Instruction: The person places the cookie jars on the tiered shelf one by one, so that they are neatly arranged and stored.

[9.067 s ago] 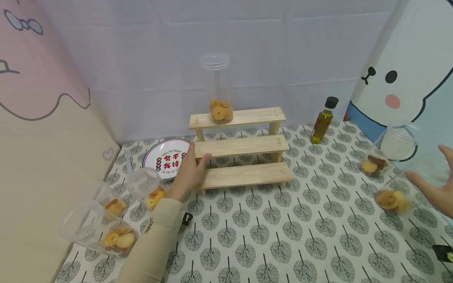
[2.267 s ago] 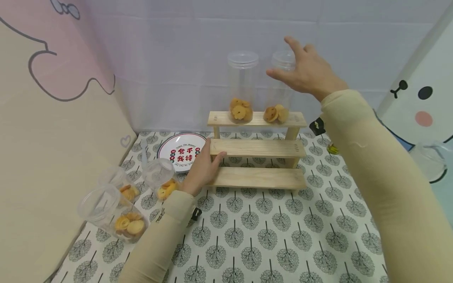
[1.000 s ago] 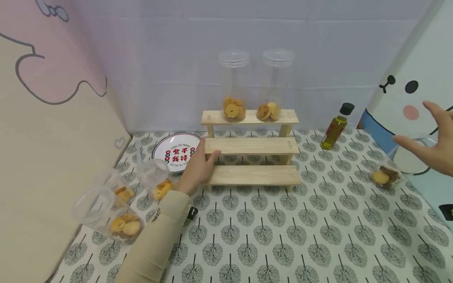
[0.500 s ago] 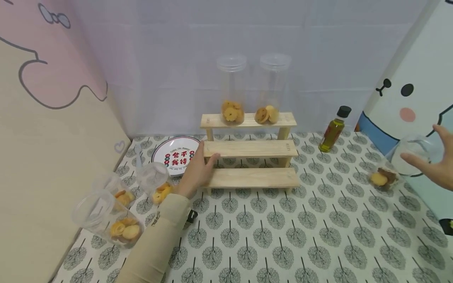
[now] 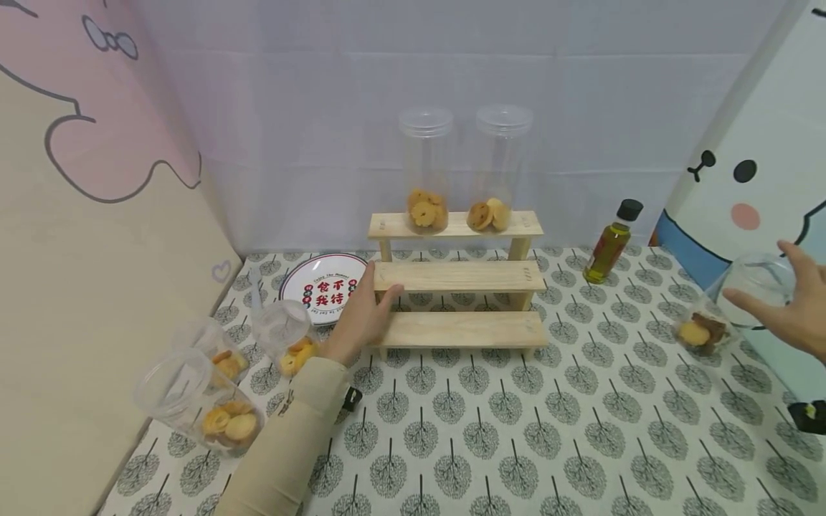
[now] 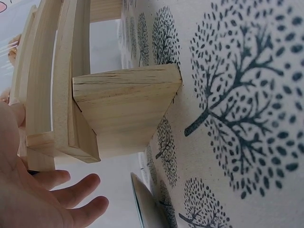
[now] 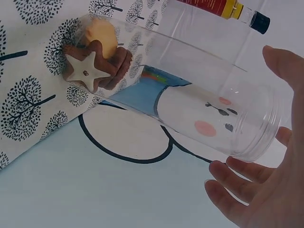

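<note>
A three-step wooden display shelf (image 5: pixel 454 276) stands mid-table; my left hand (image 5: pixel 360 319) grips the left end of its middle board, thumb in front. In the left wrist view the other fingers (image 6: pixel 80 192) extend past the board ends. Two clear lidded jars (image 5: pixel 426 172) with cookies stand upright on the top board. At the right side my right hand (image 5: pixel 795 304) spreads thumb and fingers around the lid end of another clear jar (image 7: pixel 190 90). A star-shaped cookie (image 7: pixel 88 69), brown cookies and a pale round one lie in its bottom. A gap shows between thumb and lid.
An oil bottle (image 5: pixel 608 244) with a black cap stands right of the shelf. To the left are a lettered white plate (image 5: pixel 303 276), a pale plastic utensil (image 5: pixel 255 287) and several cookie jars (image 5: pixel 193 394). A tree-patterned cloth (image 5: pixel 503 430) covers the table.
A second cookie jar, earlier at the front right, now stands on the top board. My right hand has gone from above it to the remaining right-hand jar. The left hand stays on the shelf.
</note>
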Available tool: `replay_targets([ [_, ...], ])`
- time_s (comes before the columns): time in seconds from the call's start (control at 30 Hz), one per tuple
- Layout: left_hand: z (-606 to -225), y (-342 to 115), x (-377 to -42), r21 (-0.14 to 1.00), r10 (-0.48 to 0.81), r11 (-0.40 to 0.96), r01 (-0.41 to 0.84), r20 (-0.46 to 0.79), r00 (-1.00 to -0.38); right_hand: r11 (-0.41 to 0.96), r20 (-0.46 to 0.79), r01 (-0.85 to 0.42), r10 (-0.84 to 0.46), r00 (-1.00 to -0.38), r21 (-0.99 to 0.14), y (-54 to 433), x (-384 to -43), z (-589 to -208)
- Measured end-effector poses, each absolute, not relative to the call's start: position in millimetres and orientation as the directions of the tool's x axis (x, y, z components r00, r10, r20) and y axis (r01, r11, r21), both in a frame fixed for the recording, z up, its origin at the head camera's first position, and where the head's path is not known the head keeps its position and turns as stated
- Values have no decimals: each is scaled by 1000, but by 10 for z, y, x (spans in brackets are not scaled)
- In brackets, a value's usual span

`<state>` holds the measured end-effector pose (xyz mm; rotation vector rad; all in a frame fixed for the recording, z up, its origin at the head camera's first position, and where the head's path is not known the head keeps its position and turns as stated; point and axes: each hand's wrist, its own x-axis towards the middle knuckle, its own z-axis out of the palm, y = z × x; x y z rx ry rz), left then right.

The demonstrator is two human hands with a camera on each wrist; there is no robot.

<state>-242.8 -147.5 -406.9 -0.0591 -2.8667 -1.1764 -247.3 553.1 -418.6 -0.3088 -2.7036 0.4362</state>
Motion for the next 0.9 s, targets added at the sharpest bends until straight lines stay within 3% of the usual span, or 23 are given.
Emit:
replay_targets([
  [0.27,-4086,-1481,-2434,706,25,705,65,66,-997,930,343,149,268,-900,-335,5790,-2656,-4372],
  [0.63,-4082,-1475,-2420,697,36,712,81,79,-996,906,328,155,296,-897,-395,4704,-2126,-3617],
  [0.9,-4053,-1471,-2413,690,33,720,77,76,-997,902,299,192,320,-899,-387,4853,-2229,-3721],
])
